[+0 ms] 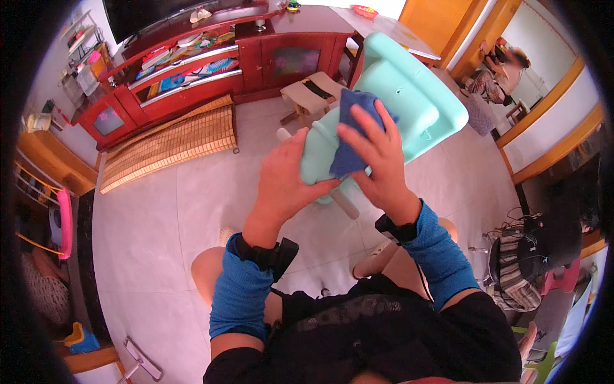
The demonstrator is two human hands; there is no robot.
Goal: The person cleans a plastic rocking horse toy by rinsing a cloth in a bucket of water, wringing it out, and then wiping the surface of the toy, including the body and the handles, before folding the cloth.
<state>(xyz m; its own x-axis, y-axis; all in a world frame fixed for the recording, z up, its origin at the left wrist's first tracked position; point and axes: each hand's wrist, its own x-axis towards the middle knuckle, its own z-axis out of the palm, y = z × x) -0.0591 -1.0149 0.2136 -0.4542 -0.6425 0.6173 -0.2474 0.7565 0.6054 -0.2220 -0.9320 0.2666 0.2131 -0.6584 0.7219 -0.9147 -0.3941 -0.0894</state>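
Note:
A mint-green plastic child's seat (407, 96), apparently tilted, is before me. My left hand (288, 168) grips its near end, with the thumb along the lower edge and the fingers around the left side. A dark blue cloth (352, 153) lies against the plastic. My right hand (374, 144) rests on the cloth with its fingers spread, pressing it to the surface; whether it also pinches the cloth cannot be told. A pale bar-like part (345, 204) sticks out below the seat.
Behind the seat are a small folding stool (312, 91), a red wooden cabinet (292, 60) and a table (383, 29). A folded bamboo mat (177, 144) lies at the left, a flat mop (144, 360) at the lower left. Another person (508, 77) sits beyond the doorway.

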